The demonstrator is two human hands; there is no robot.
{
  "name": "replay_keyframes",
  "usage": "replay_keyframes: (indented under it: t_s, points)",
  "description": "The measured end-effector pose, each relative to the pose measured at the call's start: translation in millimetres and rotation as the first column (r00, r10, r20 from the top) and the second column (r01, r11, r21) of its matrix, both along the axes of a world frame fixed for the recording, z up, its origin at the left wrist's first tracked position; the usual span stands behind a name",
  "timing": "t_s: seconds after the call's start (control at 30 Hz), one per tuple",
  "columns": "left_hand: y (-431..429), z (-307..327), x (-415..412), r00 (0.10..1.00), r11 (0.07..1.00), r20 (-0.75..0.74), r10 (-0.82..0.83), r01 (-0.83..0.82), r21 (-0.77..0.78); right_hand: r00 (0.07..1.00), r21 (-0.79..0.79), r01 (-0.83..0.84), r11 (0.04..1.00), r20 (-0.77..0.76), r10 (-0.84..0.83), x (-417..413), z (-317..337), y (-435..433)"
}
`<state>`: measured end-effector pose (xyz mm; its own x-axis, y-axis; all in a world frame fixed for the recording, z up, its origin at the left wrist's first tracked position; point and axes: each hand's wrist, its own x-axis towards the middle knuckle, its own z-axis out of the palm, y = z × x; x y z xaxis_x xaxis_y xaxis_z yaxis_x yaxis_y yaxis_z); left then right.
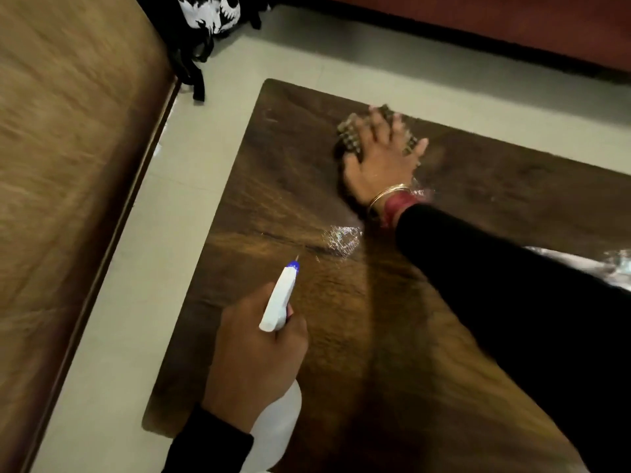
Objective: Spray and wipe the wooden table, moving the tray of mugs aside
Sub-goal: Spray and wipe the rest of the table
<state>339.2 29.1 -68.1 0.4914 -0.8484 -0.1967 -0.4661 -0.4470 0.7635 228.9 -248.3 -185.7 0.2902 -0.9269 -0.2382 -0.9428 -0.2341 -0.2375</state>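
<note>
The dark wooden table [307, 186] fills the middle and right of the view. My right hand [380, 162] lies flat near the table's far edge, fingers spread, pressing down a checked cloth [350, 134]. Wet streaks [341, 238] shine on the wood just behind that wrist. My left hand [256, 353] is at the near left corner, closed around a white spray bottle [278, 425] whose blue-tipped nozzle [293, 265] points toward the table's middle. No tray of mugs is in view.
Pale floor tiles [177, 213] surround the table. A brown upholstered seat with a wooden edge [68, 165] runs along the left. A black-and-white bag [205, 18] sits on the floor at the top. Reddish-brown furniture [478, 18] lines the far side.
</note>
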Motion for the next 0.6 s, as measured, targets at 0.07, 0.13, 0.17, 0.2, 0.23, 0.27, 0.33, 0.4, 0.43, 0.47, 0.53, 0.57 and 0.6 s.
replay_keyframes:
  t_s: [0.07,0.13,0.17,0.2,0.23,0.27,0.33,0.4,0.43,0.47,0.53,0.57,0.6]
  points:
    - [6,-3,-3,0.999,0.999,0.020,-0.037,0.038,-0.013,0.983,-0.009,-0.183,0.983,-0.005,0.183,13,-2,65]
    - [7,-3,-3,0.982,0.994,0.167,-0.088,0.096,-0.042,0.941,-0.049,-0.334,0.941,0.033,0.335,10,-3,146]
    - [5,0,-4,0.969,0.989,0.220,-0.114,0.131,-0.065,0.919,-0.065,-0.386,0.920,0.054,0.390,0,-2,186]
    - [7,2,-4,0.957,0.981,0.254,-0.142,0.170,-0.095,0.907,-0.071,-0.411,0.909,0.064,0.416,-16,-1,221]
    - [8,4,-4,0.952,0.971,0.259,-0.164,0.202,-0.129,0.912,-0.065,-0.401,0.914,0.068,0.405,-37,-2,245]
    - [10,5,-3,0.955,0.965,0.243,-0.167,0.209,-0.156,0.928,-0.054,-0.366,0.929,0.054,0.368,-61,-5,259]
    - [18,6,0,0.971,0.968,0.163,-0.174,0.199,-0.152,0.974,-0.023,-0.226,0.974,0.009,0.226,-106,-6,267]
    - [24,8,2,0.980,0.973,0.031,-0.198,0.200,-0.116,1.000,0.023,-0.020,1.000,-0.006,0.020,-130,-2,260]
    - [27,10,3,0.981,0.974,-0.010,-0.196,0.193,-0.119,0.998,0.039,0.070,0.997,-0.007,-0.070,-131,-1,257]
    - [30,14,2,0.980,0.970,-0.029,-0.195,0.188,-0.152,0.989,0.047,0.146,0.988,-0.001,-0.146,-127,3,258]
    - [31,20,0,0.985,0.959,-0.016,-0.172,0.164,-0.232,0.973,0.057,0.226,0.972,0.029,-0.228,-111,5,265]
    - [33,22,-3,0.987,0.946,0.037,-0.157,0.161,-0.282,0.969,0.062,0.238,0.969,0.044,-0.241,-105,7,271]
    - [35,24,-6,0.986,0.931,0.100,-0.131,0.157,-0.330,0.969,0.067,0.235,0.970,0.054,-0.239,-102,7,278]
